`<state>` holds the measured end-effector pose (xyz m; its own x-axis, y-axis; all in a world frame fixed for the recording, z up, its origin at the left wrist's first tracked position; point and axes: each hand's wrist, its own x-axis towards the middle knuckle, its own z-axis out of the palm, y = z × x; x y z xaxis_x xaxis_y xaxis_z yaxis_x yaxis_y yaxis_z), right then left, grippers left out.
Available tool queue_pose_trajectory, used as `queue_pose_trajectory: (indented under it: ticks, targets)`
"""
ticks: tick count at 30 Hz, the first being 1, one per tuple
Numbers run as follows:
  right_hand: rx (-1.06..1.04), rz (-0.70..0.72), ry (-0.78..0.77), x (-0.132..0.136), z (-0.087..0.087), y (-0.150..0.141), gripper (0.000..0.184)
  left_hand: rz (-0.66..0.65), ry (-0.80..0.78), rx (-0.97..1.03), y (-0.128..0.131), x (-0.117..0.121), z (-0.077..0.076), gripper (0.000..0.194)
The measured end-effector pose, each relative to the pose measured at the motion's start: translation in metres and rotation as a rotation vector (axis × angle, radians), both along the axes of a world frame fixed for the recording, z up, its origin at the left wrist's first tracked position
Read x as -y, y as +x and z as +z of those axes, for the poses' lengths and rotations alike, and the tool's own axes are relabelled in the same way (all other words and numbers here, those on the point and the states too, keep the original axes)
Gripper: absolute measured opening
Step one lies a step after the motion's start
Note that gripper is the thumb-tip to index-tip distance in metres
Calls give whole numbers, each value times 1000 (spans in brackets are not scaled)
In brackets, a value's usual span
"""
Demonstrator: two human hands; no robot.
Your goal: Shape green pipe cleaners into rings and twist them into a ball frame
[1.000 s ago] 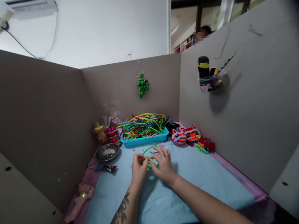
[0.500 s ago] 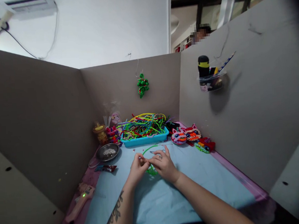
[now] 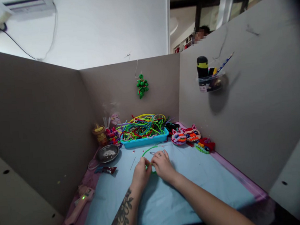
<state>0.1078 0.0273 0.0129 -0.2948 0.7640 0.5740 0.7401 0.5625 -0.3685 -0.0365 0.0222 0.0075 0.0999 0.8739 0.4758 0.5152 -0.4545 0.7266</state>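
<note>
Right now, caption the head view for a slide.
Two hands, left and right, work green pipe cleaner before a blue tray.

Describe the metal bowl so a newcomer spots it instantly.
Find the blue tray heaped with coloured fuzzy stems by the back panel. Left of it, nearer the camera, sits a shallow round metal bowl holding white bits. Bare grey metal distinguishes it from the yellow-topped jar behind and dark wrapper in front.

Lt: indoor, mod., src not in view | white wall (image 3: 111, 22) brightest, L partition (image 3: 36, 118) dim | soft shadows nr L hand (image 3: 141, 172) & R hand (image 3: 164, 166), darker one below hanging cup (image 3: 210, 83) | wide-angle stretch at edges, R edge blacked out | fine detail soft, bkgd person (image 3: 200, 34) pixelated | no strong glare on counter (image 3: 198, 195)
</note>
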Motion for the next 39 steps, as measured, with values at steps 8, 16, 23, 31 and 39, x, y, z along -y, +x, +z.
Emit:
queue_pose_trajectory:
  ticks: [8,16,23,31,39]
  targets:
    - [-183,109,-107,-10,-4,7,10,-61,-19,54,-3,-2,3,10]
    - [-239,157,-128,-17,-3,11,10,-127,-18,43,-3,1,7,4]
    - [-216,140,-121,-9,3,9,13,-129,13,-2,-2,3,8,4]
    - [-145,67,-62,-6,2,8,10,-116,-16,21,1,2,9,7]
    - [-25,133,-24,-4,7,15,18,-234,-208,276,-4,-3,8,18]
